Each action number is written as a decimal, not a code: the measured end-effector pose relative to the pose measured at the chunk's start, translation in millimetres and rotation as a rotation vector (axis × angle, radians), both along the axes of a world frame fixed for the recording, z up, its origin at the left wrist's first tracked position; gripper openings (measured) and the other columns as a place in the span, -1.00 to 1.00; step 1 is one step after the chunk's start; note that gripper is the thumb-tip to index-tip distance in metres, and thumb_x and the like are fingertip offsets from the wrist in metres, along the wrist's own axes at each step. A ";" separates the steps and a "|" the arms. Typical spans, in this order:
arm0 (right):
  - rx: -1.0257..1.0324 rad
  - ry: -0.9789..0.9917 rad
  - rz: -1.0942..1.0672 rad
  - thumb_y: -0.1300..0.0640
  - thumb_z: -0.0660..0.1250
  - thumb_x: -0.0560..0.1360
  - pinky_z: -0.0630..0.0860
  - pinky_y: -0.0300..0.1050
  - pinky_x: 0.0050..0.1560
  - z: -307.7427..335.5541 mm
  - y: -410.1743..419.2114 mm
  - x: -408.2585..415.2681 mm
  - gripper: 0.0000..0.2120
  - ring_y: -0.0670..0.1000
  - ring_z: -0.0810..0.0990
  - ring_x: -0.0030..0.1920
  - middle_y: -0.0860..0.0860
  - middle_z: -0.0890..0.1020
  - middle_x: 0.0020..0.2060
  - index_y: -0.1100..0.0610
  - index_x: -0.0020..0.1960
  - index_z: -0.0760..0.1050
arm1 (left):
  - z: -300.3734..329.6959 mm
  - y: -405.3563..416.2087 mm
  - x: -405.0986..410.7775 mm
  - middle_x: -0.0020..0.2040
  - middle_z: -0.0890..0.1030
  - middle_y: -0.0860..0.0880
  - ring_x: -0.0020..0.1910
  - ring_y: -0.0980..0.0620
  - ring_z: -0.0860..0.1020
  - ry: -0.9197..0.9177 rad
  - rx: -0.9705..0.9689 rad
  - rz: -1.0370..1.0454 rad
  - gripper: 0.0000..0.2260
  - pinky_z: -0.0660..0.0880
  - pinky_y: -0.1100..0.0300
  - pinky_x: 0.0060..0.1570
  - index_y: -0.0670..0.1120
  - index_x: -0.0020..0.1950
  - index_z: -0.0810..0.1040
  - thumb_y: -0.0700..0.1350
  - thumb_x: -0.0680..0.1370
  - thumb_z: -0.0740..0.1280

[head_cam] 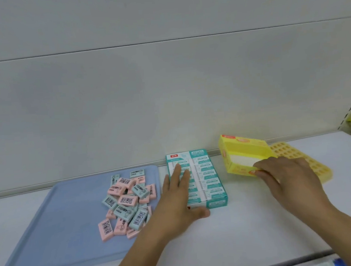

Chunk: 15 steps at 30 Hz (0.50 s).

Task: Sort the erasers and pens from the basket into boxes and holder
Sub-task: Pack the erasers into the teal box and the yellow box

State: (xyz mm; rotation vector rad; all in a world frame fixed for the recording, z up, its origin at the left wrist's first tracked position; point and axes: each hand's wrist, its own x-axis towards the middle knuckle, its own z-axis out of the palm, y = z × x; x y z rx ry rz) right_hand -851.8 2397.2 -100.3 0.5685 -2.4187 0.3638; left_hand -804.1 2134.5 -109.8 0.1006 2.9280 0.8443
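Head view: left hand lies flat, fingers straight, steadying the teal box; right hand pinches the yellow box, tilting it for loading.

Pink, teal erasers; blue tray

Bare shelf before teal box

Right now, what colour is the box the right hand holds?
Yellow box, seen best in the head view.
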 end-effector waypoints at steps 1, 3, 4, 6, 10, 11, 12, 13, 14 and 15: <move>-0.033 0.019 0.005 -0.01 0.18 0.51 0.32 -0.07 -0.19 6.2 3.3 -1.4 -0.76 0.12 0.61 -0.29 -0.08 0.63 -0.29 0.02 -0.11 0.61 | -0.7 5.2 -0.1 0.56 -0.33 0.13 0.55 0.00 -0.27 0.009 0.017 -0.007 -0.06 -0.13 0.06 0.52 0.03 0.59 -0.18 0.19 0.46 0.41; -0.082 0.041 0.015 -0.01 0.16 0.51 0.37 -0.05 -0.17 14.9 9.6 -5.0 -0.73 0.15 0.62 -0.27 -0.06 0.66 -0.25 0.06 -0.09 0.62 | -1.7 22.4 -1.3 0.56 -0.33 0.12 0.55 -0.01 -0.29 0.021 0.045 -0.029 -0.06 -0.15 0.10 0.50 0.02 0.59 -0.17 0.18 0.47 0.41; -0.102 0.042 0.019 -0.02 0.16 0.51 0.42 0.00 -0.17 17.4 11.9 -6.6 -0.71 0.16 0.63 -0.26 -0.04 0.67 -0.23 0.07 -0.09 0.62 | -1.8 33.5 -3.4 0.56 -0.33 0.11 0.54 -0.03 -0.30 0.023 0.049 -0.038 -0.07 -0.17 0.10 0.49 0.01 0.59 -0.17 0.18 0.47 0.40; -0.136 0.025 0.031 -0.03 0.16 0.51 0.50 0.09 -0.16 21.1 15.2 -7.6 -0.70 0.17 0.64 -0.26 -0.03 0.68 -0.22 0.09 -0.08 0.63 | -1.6 57.5 -10.4 0.56 -0.32 0.07 0.54 -0.07 -0.31 0.025 0.047 -0.051 -0.07 -0.19 0.09 0.50 -0.01 0.59 -0.17 0.18 0.48 0.40; -0.136 -0.003 0.037 0.00 0.21 0.52 0.49 0.06 -0.14 22.4 18.5 -7.2 -0.74 0.14 0.63 -0.25 -0.05 0.68 -0.20 0.09 -0.06 0.63 | -3.1 96.1 -28.0 0.58 -0.29 0.01 0.54 -0.16 -0.28 0.019 0.007 -0.045 -0.06 -0.07 -0.04 0.51 -0.03 0.59 -0.16 0.22 0.47 0.38; -0.142 -0.011 0.053 0.02 0.23 0.52 0.50 0.06 -0.13 23.8 16.9 -6.9 -0.78 0.14 0.63 -0.24 -0.05 0.68 -0.19 0.09 -0.05 0.62 | -3.9 99.9 -31.1 0.58 -0.28 0.01 0.55 -0.17 -0.26 0.020 0.001 -0.046 -0.06 -0.02 -0.08 0.52 -0.02 0.59 -0.15 0.23 0.46 0.38; -0.151 -0.017 0.078 0.05 0.25 0.51 0.50 0.08 -0.13 25.3 13.9 -7.0 -0.80 0.13 0.63 -0.24 -0.06 0.68 -0.19 0.08 -0.05 0.62 | -4.6 100.4 -32.7 0.59 -0.24 0.02 0.55 -0.16 -0.23 0.021 0.008 -0.051 -0.07 0.01 -0.09 0.52 -0.01 0.59 -0.12 0.24 0.46 0.38; -0.161 -0.019 0.103 0.06 0.27 0.51 0.49 0.10 -0.12 27.8 8.3 -6.2 -0.83 0.11 0.63 -0.23 -0.07 0.68 -0.18 0.08 -0.05 0.62 | -4.2 97.2 -31.8 0.60 -0.19 0.03 0.56 -0.13 -0.18 0.031 0.032 -0.056 -0.10 0.02 -0.06 0.53 0.00 0.59 -0.08 0.23 0.46 0.39; -0.172 -0.018 0.128 0.08 0.28 0.50 0.48 0.09 -0.10 29.9 1.6 -5.4 -0.84 0.09 0.63 -0.21 -0.08 0.68 -0.17 0.07 -0.04 0.62 | -2.7 91.3 -28.3 0.60 -0.12 0.04 0.57 -0.08 -0.12 0.057 0.061 -0.057 -0.14 0.03 -0.01 0.53 0.02 0.59 -0.02 0.22 0.47 0.39; -0.186 -0.017 0.155 0.09 0.29 0.50 0.46 0.06 -0.08 31.6 -6.6 -4.5 -0.85 0.05 0.62 -0.18 -0.11 0.67 -0.16 0.06 -0.04 0.63 | -1.1 82.4 -22.4 0.60 -0.04 0.05 0.57 -0.02 -0.07 0.096 0.073 -0.054 -0.20 0.02 0.06 0.53 0.03 0.59 0.04 0.21 0.48 0.37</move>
